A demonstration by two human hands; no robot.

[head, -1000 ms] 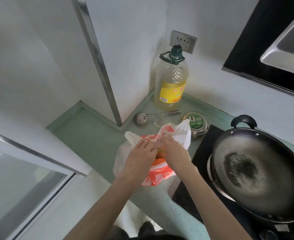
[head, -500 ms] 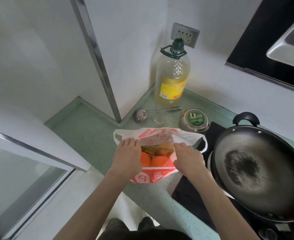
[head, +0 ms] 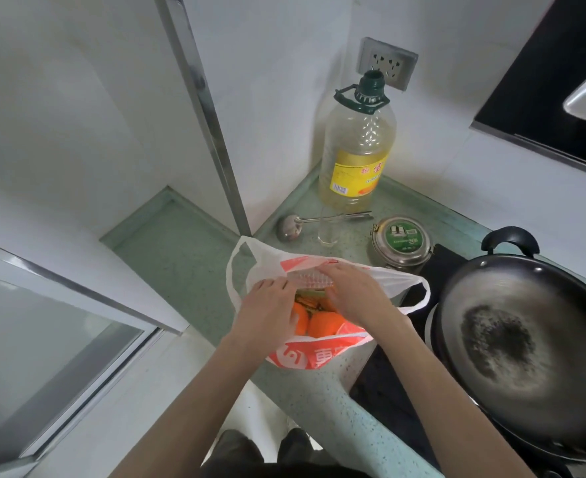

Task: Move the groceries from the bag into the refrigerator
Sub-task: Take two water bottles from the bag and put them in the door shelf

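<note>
Both forearms extended forward, left hand [head: 267, 305] and right hand [head: 350, 291] close together, fingers curled

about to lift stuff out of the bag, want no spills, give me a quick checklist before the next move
1. Bag open at the top: ok, oranges visible inside.
2. Bag resting on the counter: ok, though near the front edge.
3. Left hand at the opening: ok; grip cannot tell.
4. Right hand on the clear plastic pack: ok; firm hold cannot tell.
5. Wok close on the right: not ok, tight clearance.
6. Refrigerator open and ready: cannot tell, out of view.
</note>
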